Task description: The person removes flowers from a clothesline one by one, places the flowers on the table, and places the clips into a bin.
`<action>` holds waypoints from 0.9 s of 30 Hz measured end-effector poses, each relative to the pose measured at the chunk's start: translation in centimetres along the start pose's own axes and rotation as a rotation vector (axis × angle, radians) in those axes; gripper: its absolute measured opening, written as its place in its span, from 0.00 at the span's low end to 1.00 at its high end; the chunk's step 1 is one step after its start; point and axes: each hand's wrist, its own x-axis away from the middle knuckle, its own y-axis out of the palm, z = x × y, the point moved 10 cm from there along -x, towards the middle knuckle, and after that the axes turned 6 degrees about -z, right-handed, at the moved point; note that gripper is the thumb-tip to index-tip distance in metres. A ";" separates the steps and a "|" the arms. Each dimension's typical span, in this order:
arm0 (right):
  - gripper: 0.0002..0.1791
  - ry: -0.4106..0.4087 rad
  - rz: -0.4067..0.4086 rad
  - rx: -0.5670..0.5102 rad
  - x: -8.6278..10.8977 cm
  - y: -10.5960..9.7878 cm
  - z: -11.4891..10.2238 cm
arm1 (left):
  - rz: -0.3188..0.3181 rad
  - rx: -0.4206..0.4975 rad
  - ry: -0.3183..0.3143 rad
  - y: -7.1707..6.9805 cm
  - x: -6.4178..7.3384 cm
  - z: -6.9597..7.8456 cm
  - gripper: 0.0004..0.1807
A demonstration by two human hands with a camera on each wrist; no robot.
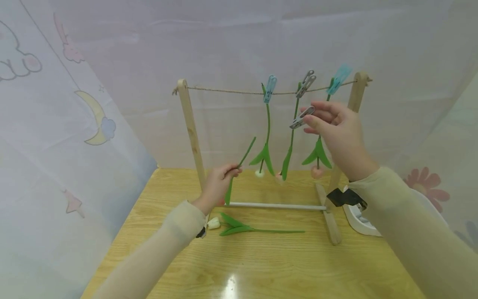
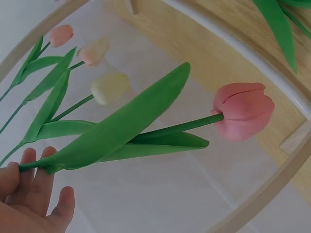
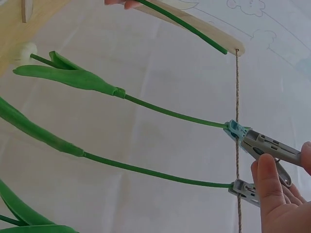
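My left hand (image 1: 218, 182) pinches the green stem of a pink tulip (image 2: 245, 110), its cut end up and its blossom down. Raised near the line, my right hand (image 1: 343, 131) pinches a grey clothespin (image 1: 301, 118) between thumb and fingers. From the twine (image 1: 231, 91) hang three artificial tulips, blossoms down: a white tulip (image 1: 267, 154) under a light blue clothespin (image 1: 269, 90), a pale one (image 1: 286, 162) under a grey peg (image 1: 305, 86), and a pinkish one (image 1: 318, 154) under another blue peg (image 1: 339, 80).
A white tulip (image 1: 239, 229) lies on the wooden table (image 1: 261, 261). The rack has a left wooden post (image 1: 192, 133), a right post (image 1: 357, 93) and a white bottom rod (image 1: 276, 206). A white container (image 1: 360, 226) with pegs stands at the right, partly behind my sleeve.
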 end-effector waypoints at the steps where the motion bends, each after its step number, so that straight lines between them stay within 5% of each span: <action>1: 0.20 -0.001 0.003 -0.007 0.1 -0.2 0.2 | -0.015 -0.023 0.016 0.2 0.1 0.1 0.13; 6: 0.18 0.003 0.013 -0.025 0.8 -1.2 0.9 | -0.076 -0.221 0.119 1.6 0.7 0.3 0.13; 11: 0.16 0.003 0.012 -0.029 1.1 -1.9 1.4 | -0.072 -0.416 0.237 2.7 1.2 0.7 0.11; 14: 0.14 -0.008 0.008 -0.083 1.3 -2.2 1.6 | -0.113 -0.426 0.264 3.4 1.4 0.8 0.12; 20: 0.13 -0.012 0.011 -0.121 1.8 -3.0 2.0 | -0.231 -0.428 0.218 4.9 1.3 0.3 0.13; 27: 0.14 0.017 0.031 -0.099 2.5 -3.9 2.4 | -0.249 -0.506 0.257 5.8 1.5 0.6 0.13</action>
